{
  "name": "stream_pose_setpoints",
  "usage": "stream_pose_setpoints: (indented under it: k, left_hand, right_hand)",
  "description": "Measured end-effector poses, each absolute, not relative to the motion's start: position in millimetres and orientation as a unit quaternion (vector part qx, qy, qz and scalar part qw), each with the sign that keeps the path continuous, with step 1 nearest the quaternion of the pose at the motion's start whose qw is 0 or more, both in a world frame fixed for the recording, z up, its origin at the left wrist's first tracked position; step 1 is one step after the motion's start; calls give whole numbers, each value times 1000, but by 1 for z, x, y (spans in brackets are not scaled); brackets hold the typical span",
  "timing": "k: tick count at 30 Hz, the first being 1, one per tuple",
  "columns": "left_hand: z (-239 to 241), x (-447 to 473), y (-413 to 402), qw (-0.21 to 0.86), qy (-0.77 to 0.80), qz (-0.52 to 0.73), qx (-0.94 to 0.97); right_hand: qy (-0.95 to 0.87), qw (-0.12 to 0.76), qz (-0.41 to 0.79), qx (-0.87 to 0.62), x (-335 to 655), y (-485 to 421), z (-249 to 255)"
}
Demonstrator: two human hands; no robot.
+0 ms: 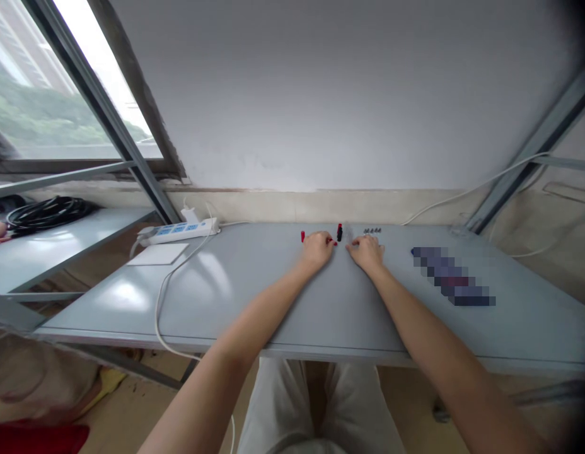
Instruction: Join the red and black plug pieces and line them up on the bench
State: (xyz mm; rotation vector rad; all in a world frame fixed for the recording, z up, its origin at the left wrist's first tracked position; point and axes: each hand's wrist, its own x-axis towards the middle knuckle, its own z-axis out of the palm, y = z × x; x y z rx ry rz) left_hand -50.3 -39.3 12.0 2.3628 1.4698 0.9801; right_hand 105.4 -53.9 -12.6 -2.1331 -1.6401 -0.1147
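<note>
My left hand (318, 249) rests on the grey tabletop, its fingers closed in a pinch on a small red piece (335, 243) that pokes out at the fingertips. Just left of it stands a small red cylinder (302, 236). Between my two hands, a little farther back, a small black-and-red part (340, 232) stands upright. My right hand (367, 253) lies on the table with curved fingers slightly apart. Beside its thumb is a see-through object (348, 233), too faint to name. Several small dark metallic pieces (372, 231) sit in a row behind the right hand.
A white power strip (181, 231) and a flat white plate (159, 254) lie at the left, where a white cable (161, 296) crosses the table edge. A pixelated dark blue item (451, 277) is at the right. Coiled black cable (49, 214) rests on the neighbouring table.
</note>
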Motion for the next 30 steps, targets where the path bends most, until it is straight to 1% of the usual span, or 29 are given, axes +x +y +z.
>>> stream_pose_setpoints:
  k: [5, 9, 15, 30]
  left_hand:
    - [0, -66, -41, 217, 513, 397, 730]
    - [-3, -71, -48, 273, 519, 431, 686]
    - [3, -69, -53, 280, 509, 439, 685]
    - [0, -70, -51, 277, 513, 438, 684]
  right_hand:
    - [-593, 232, -43, -770, 105, -50, -16]
    - [-593, 240, -44, -767, 105, -50, -17]
    - [-592, 233, -39, -770, 104, -49, -16]
    - [-602, 229, -37, -764, 104, -50, -15]
